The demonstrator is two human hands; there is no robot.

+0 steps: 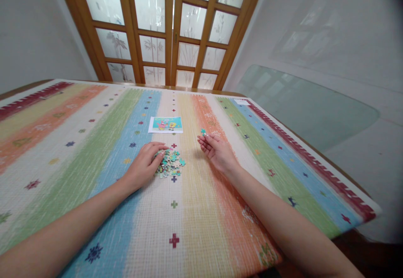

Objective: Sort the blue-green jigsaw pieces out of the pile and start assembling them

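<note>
A heap of small jigsaw puzzle pieces (171, 163), teal, cream and other colours, lies near the middle of the table. My left hand (145, 160) rests at the heap's left side, its fingers stretched over the edge and the thumb apart from them. I see nothing held in it. To the right of the heap, raised above the cloth, my right hand (217, 150) pinches one teal puzzle piece (203, 131) between thumb and fingertips. Beyond the heap a printed picture card (166, 124) lies flat, showing a pink and a yellow cartoon figure on teal.
A striped cloth (154, 232) with small printed motifs covers the table. A small white paper (242, 102) lies at the far right edge. Wooden doors with glass panes (153, 13) stand behind the table, and a pale wall (346, 38) is close on the right.
</note>
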